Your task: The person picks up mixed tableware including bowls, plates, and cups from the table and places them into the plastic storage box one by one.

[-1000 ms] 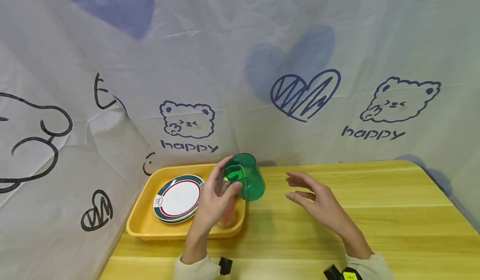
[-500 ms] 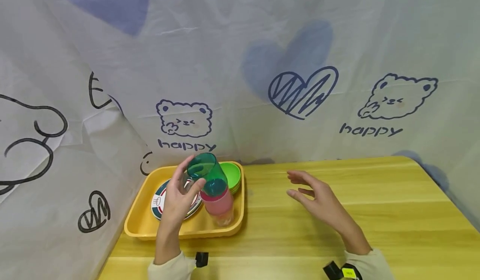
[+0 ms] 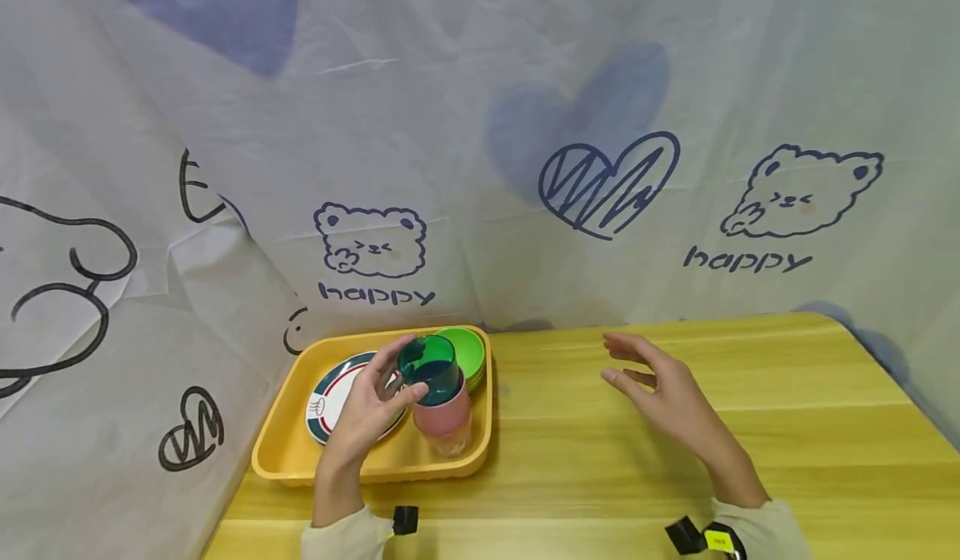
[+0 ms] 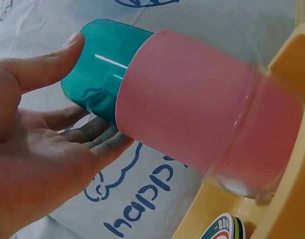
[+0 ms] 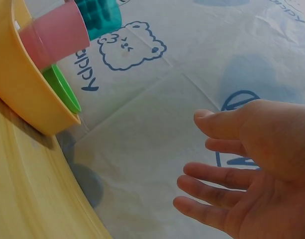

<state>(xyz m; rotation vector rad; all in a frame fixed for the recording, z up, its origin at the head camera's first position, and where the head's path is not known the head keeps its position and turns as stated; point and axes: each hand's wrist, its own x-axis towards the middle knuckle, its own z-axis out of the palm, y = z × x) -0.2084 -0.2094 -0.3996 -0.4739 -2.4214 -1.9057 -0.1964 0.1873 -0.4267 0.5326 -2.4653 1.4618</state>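
Note:
My left hand (image 3: 366,406) holds a see-through green cup (image 3: 429,367) between thumb and fingers. The cup's lower part sits inside a pink cup (image 3: 444,417), and its upper part stands out above the pink rim. In the left wrist view, the pink cup (image 4: 187,104) is itself set in a clear cup (image 4: 242,186) at the bottom of the stack. This stack stands in the front right corner of a yellow tray (image 3: 281,452). Over the table to the right, my right hand (image 3: 667,385) hovers with relaxed fingers and holds nothing.
White plates with a dark green rim (image 3: 330,393) lie stacked in the tray's left part. Green bowls (image 3: 468,352) are nested in its back right corner. A printed cloth (image 3: 480,127) hangs behind the wooden table (image 3: 570,460).
My left hand has carried the green cup leftward, over the pink cup, then down into it. The right hand has shifted slightly to the right.

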